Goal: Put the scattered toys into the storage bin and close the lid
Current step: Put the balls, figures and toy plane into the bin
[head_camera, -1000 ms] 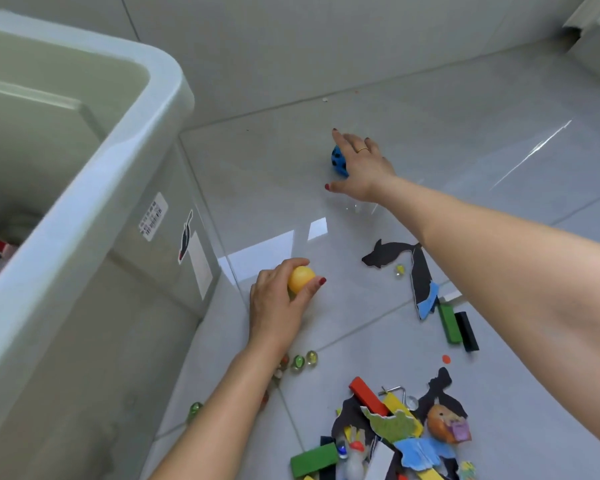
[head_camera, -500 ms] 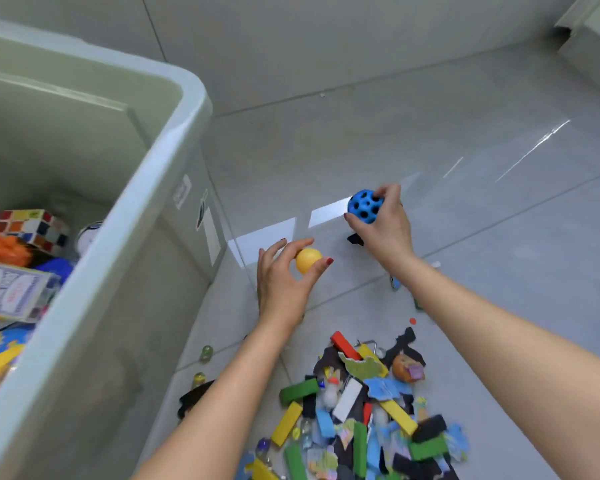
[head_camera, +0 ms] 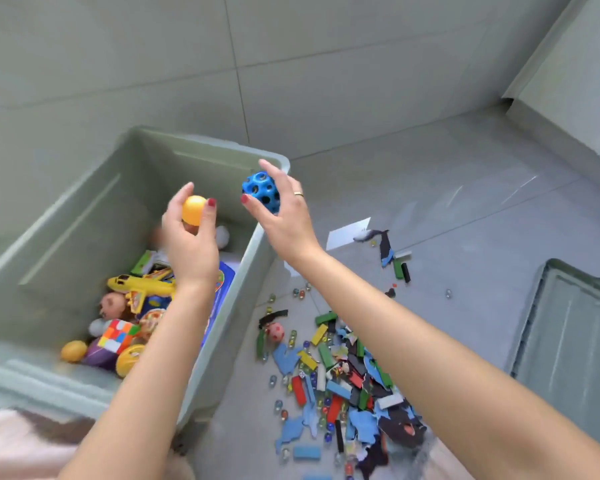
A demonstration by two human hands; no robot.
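Observation:
The grey-green storage bin (head_camera: 84,216) stands open on the left, holding several toys such as a yellow toy plane (head_camera: 142,284) and a colourful puzzle cube (head_camera: 118,336). My left hand (head_camera: 191,240) holds a small yellow ball (head_camera: 193,209) over the bin's inside. My right hand (head_camera: 284,216) grips a blue ball with holes (head_camera: 260,190) above the bin's right rim. A heap of scattered toys (head_camera: 340,379), blocks, marbles and foam pieces, lies on the floor to the right of the bin.
The bin's lid (head_camera: 568,341) lies flat on the tiled floor at the right edge. A dark foam animal shape (head_camera: 383,245) and two small blocks lie beyond the heap. A wall runs behind the bin. Pale fabric shows at the bottom left.
Both hands rose from the floor and swung left with their balls, now over the bin. The view turned, so the bin's inside and the lid now show.

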